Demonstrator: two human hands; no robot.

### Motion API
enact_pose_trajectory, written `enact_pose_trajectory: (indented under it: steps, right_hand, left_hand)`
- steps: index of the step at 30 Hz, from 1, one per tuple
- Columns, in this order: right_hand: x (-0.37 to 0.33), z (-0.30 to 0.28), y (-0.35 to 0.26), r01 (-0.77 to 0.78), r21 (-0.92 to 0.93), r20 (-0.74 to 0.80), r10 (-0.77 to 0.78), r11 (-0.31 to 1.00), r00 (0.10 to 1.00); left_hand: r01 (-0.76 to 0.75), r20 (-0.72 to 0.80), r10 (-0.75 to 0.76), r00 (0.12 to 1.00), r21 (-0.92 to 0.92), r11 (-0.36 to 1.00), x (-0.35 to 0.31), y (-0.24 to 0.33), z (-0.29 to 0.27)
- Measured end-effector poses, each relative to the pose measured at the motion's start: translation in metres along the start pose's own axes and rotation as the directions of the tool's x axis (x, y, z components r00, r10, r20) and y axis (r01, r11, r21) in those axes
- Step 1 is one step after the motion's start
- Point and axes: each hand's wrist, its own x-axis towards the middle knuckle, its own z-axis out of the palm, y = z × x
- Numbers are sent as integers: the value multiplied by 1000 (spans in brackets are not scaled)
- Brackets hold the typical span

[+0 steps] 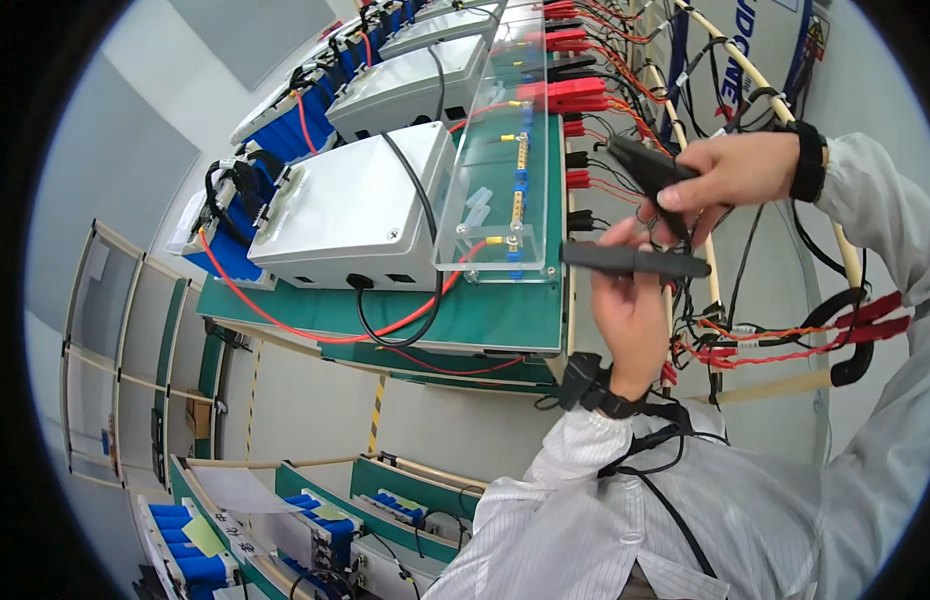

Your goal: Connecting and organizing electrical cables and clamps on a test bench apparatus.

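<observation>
My left hand [628, 315] is closed around a long, slim black bar-shaped clip [635, 261], which lies level just right of the bench corner. Above it, my right hand [730, 172] grips a black clamp [645, 172] whose tip points up and left, toward the row of red clips [570, 95]. The two hands are close together, and the fingers partly hide both black pieces. Left of them, a clear acrylic cover [485, 190] stands over brass terminal strips [520, 170] on the green bench [505, 310].
A white box [355, 215] with black and orange cables sits beside blue battery cells [235, 240]. Red and black wires hang along a cream pipe frame [713, 270] on the right. Red clips [873, 320] hang near my right forearm. Shelves with more battery packs [190, 545] stand below.
</observation>
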Motion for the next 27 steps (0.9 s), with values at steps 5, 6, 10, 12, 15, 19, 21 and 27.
enact_pose_trajectory:
  steps: [5,6,10,12,15,19,21,27]
  right_hand:
    - [50,-29,6,-163,-483,-394,-47,860,918]
    - [67,-27,5,-255,-733,-418,-121,630,900]
    - [107,-27,19,-159,-785,-383,-267,599,884]
    - [111,-20,20,-115,-808,-372,-349,579,860]
    - [134,-20,24,-27,-777,-355,-402,628,844]
    - [135,-25,10,-64,-811,-296,-314,582,902]
    - [135,-25,10,-28,-831,-267,-356,555,895]
    - [138,-25,12,-25,-880,-284,-485,474,827]
  left_hand:
    - [165,36,-170,985,103,981,-15,-11,-3]
    - [158,37,-163,986,104,982,-15,-13,-6]
    - [117,56,-126,990,136,984,-16,-19,-3]
    - [124,69,-134,989,131,984,-18,-21,-2]
    - [145,47,-155,987,159,976,-15,-22,-1]
    - [185,36,-191,981,129,974,-10,-25,6]
    - [181,40,-188,981,135,974,-10,-27,5]
    - [188,13,-192,981,147,971,-4,-26,4]
